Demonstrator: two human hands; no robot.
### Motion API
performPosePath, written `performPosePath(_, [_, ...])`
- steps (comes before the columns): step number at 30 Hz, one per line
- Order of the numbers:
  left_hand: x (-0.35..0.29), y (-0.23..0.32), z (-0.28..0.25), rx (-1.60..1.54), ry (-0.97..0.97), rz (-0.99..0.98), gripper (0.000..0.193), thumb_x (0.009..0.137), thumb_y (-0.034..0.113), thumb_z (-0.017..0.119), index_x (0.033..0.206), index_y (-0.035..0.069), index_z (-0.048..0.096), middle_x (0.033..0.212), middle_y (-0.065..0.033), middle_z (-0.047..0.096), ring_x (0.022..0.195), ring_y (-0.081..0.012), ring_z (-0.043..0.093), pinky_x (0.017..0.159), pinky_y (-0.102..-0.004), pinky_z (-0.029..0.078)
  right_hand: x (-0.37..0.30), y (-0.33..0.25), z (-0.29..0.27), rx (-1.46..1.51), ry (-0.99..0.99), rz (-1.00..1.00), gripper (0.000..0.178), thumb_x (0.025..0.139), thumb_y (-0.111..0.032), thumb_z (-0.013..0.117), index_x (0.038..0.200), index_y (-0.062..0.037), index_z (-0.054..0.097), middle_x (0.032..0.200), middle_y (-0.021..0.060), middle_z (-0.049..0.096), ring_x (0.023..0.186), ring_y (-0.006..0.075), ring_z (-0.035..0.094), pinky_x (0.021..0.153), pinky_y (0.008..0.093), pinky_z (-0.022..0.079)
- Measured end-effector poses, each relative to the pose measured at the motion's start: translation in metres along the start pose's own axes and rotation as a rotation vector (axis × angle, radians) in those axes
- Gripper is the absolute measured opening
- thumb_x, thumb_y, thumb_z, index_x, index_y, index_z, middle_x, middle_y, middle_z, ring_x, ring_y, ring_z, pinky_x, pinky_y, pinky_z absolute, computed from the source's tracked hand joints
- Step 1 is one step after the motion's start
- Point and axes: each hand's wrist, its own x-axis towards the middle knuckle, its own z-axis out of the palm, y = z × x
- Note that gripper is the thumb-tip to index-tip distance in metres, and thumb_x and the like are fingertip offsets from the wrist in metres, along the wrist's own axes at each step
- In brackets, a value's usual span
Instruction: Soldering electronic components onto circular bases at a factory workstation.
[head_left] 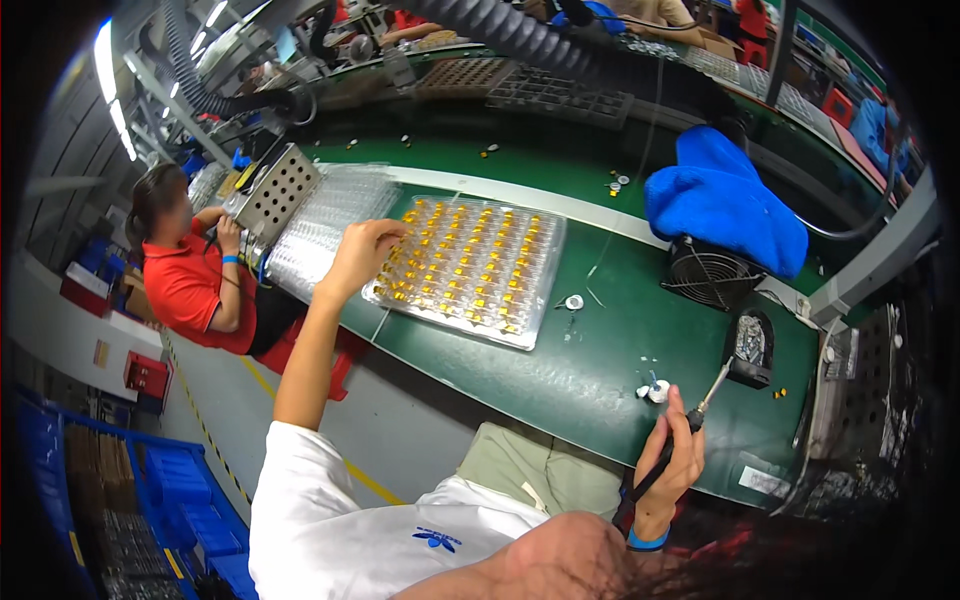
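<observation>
My left hand [360, 258] reaches to the upper left part of a clear plastic tray [545, 285], its fingers pinched together beside a row of small yellow parts [462, 268]. What is between those fingertips, if anything, is too small to make out. My right hand [677, 460] grips a soldering iron [697, 415] like a pen, its metal tip slanting up toward a black tip-cleaner holder [751, 347] with silvery filling. Just left of the right fingertips, a small round white piece [657, 391] lies on the green bench [480, 385].
A blue cloth [730, 205] drapes over a black fan [710, 277] at the right. Stacked clear trays [335, 220] and a perforated metal box [277, 192] stand at the left, where a person in red [190, 270] works. Another small round piece [573, 302] lies mid-bench.
</observation>
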Motion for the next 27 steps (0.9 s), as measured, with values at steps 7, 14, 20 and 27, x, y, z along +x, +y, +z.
performPosePath(7, [0.006,0.019,0.006,-0.186,0.075,-0.074,0.016,0.093,-0.003,0.068,0.108,-0.004,0.074,0.1,-0.014,0.079,0.093,-0.0209,0.077,0.085,-0.0312,0.059,0.003,0.003,-0.003,0.067,0.042,-0.052,0.033,0.092,0.012,0.063,0.123,0.0032,0.059,0.12,0.0241,0.073,0.098,0.0388,0.074,0.088,0.0434,0.057])
performPosePath(14, [-0.003,0.179,0.087,-1.052,-0.045,0.101,0.017,0.093,-0.008,0.066,0.107,-0.004,0.074,0.117,-0.0138,0.071,0.108,-0.019,0.069,0.094,-0.0302,0.058,-0.004,0.009,-0.009,0.174,0.062,-0.031,0.033,0.099,0.005,0.059,0.132,0.0036,0.055,0.114,0.0243,0.075,0.075,0.0254,0.071,0.071,0.0339,0.058])
performPosePath(20, [0.006,0.248,0.118,-1.32,-0.399,0.103,0.019,0.094,-0.01,0.066,0.111,-0.006,0.074,0.121,-0.0145,0.068,0.107,-0.0176,0.067,0.093,-0.0295,0.058,-0.02,0.014,-0.023,0.334,0.118,0.073,0.048,0.1,-0.022,0.071,0.134,0.0089,0.058,0.08,0.0165,0.071,0.066,0.0259,0.069,0.062,0.0334,0.056])
performPosePath(27, [0.005,0.261,0.143,-1.237,-0.576,0.088,0.018,0.097,-0.003,0.068,0.114,-0.004,0.072,0.12,-0.0123,0.067,0.11,-0.0173,0.065,0.098,-0.0301,0.054,-0.024,0.011,-0.044,0.167,0.035,0.117,0.049,0.099,-0.035,0.072,0.119,0.0091,0.066,0.082,0.0172,0.073,0.068,0.0242,0.071,0.063,0.0313,0.056])
